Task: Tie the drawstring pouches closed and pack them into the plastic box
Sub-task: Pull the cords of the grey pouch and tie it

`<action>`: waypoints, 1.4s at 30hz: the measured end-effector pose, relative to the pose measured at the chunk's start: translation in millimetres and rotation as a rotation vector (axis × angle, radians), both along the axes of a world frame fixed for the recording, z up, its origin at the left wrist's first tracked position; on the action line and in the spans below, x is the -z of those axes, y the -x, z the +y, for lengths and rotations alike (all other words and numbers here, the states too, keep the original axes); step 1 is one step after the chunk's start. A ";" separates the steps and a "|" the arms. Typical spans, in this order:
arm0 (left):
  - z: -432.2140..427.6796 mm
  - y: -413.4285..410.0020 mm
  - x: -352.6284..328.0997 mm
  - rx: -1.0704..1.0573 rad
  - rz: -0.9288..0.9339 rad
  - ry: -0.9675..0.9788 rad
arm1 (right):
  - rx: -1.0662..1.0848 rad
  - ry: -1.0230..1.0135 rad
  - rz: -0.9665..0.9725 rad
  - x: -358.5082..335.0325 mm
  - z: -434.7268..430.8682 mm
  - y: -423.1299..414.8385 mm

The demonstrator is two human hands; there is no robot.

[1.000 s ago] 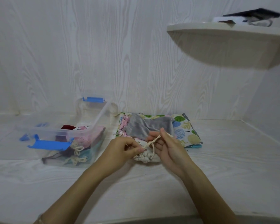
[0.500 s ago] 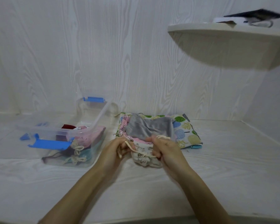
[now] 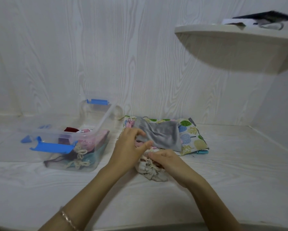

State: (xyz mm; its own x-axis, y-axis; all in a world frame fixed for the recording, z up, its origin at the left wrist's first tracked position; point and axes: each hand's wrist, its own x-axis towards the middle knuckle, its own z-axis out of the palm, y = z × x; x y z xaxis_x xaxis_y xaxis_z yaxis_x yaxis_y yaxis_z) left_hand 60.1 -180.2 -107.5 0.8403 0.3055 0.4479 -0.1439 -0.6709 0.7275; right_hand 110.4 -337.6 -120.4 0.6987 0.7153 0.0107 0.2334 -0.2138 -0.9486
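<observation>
A cream printed drawstring pouch (image 3: 150, 172) lies gathered on the white surface in front of me. My left hand (image 3: 131, 147) and my right hand (image 3: 168, 160) meet at its neck, fingers curled, pinching the pale drawstring (image 3: 146, 158), which they mostly hide. Just behind them a grey pouch (image 3: 161, 135) lies on a stack of flat pouches, with a leaf-print one (image 3: 193, 139) showing. To the left, the clear plastic box (image 3: 105, 118) with blue latches stands open, holding several tied pouches (image 3: 86, 144) in pink, teal and dark red.
The box's clear lid with blue clips (image 3: 43, 126) lies behind the box at the left. A white shelf (image 3: 239, 39) juts out at upper right with dark items on it. White walls enclose the surface at the back and right.
Both hands have come together at the pouch's neck and dropped lower. The cord that the right hand held up a second ago is pulled in, and the pouch is more bunched.
</observation>
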 end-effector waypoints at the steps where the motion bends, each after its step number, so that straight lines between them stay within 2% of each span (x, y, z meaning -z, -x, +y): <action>1: 0.0 1.4 2.4 0.030 0.023 0.044 | 0.028 -0.035 0.019 2.5 -1.3 -2.3; 4: -0.4 7.7 4.1 0.254 0.164 0.318 | 0.107 -0.137 0.068 5.3 -3.1 -8.6; 6: 1.2 11.9 4.6 0.285 0.182 0.420 | 0.146 -0.166 0.077 6.6 -1.4 -8.8; 10: 2.2 12.3 7.2 0.201 0.136 0.334 | 0.249 -0.210 0.071 6.1 4.0 -1.1; 17: -3.9 9.3 11.8 0.119 0.081 0.492 | 0.263 -0.243 0.007 6.6 2.5 2.5; 21: 3.1 11.8 13.7 0.044 0.053 0.488 | 0.289 -0.256 -0.005 5.6 -5.3 1.4; 25: 13.0 20.1 12.9 0.064 0.082 0.371 | 0.288 -0.224 0.002 6.0 -9.1 1.1; 29: 8.1 20.4 10.0 0.346 0.306 0.314 | 0.219 -0.224 -0.012 5.4 -6.4 4.7; 31: 4.5 20.1 8.5 0.414 0.325 0.282 | 0.188 -0.240 0.001 3.0 -5.1 6.3; 36: 2.2 18.1 10.5 0.403 0.256 0.350 | 0.176 -0.268 0.068 1.6 -9.3 4.2; 39: -1.3 16.5 10.7 0.312 0.207 0.420 | 0.125 -0.308 0.115 1.1 -13.1 4.1; 42: -2.6 15.7 11.6 0.270 0.177 0.439 | 0.220 -0.286 -0.039 1.4 -12.3 6.2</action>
State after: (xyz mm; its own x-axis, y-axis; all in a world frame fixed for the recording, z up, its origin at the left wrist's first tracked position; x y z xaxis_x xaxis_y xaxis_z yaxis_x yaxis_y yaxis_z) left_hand 44.4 -182.8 -119.1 0.9659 0.1944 0.1711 -0.1188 -0.2544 0.9598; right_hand 104.2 -349.9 -121.8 0.8305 0.5124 0.2183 0.2486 0.0097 -0.9686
